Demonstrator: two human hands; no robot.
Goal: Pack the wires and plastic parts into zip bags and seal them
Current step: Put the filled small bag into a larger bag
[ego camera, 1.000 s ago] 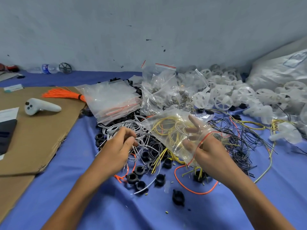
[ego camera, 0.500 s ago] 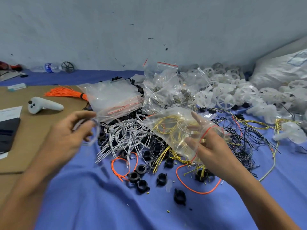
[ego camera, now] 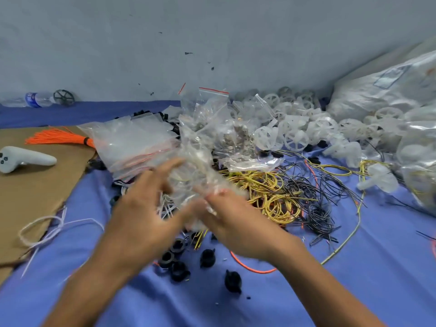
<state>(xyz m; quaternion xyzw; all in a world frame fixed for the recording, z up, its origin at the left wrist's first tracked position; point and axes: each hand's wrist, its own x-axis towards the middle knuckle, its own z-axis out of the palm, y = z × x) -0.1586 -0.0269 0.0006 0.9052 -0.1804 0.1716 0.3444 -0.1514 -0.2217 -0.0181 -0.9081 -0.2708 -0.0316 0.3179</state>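
Note:
My right hand (ego camera: 236,223) grips a clear zip bag (ego camera: 200,178) above the middle of the blue cloth; the bag is motion-blurred and a trace of yellow wire shows inside. My left hand (ego camera: 144,208) is at the bag's left side with its fingers spread, also blurred. A white wire (ego camera: 47,228) lies loose at the cardboard's edge, left of my hands. Yellow wires (ego camera: 271,194) and black wires (ego camera: 316,208) are heaped to the right. Black plastic rings (ego camera: 179,263) and an orange wire (ego camera: 250,267) lie under my hands.
A stack of empty zip bags (ego camera: 132,142) sits behind my left hand. White plastic wheels (ego camera: 295,135) pile up at the back right beside a large sack (ego camera: 389,90). On the cardboard (ego camera: 35,185) rest a white controller (ego camera: 23,159) and an orange wire bundle (ego camera: 59,138).
My left hand let go of the white wire, which now lies at the left, and swung back to the bag. My right hand has lowered the bag and shifted it left.

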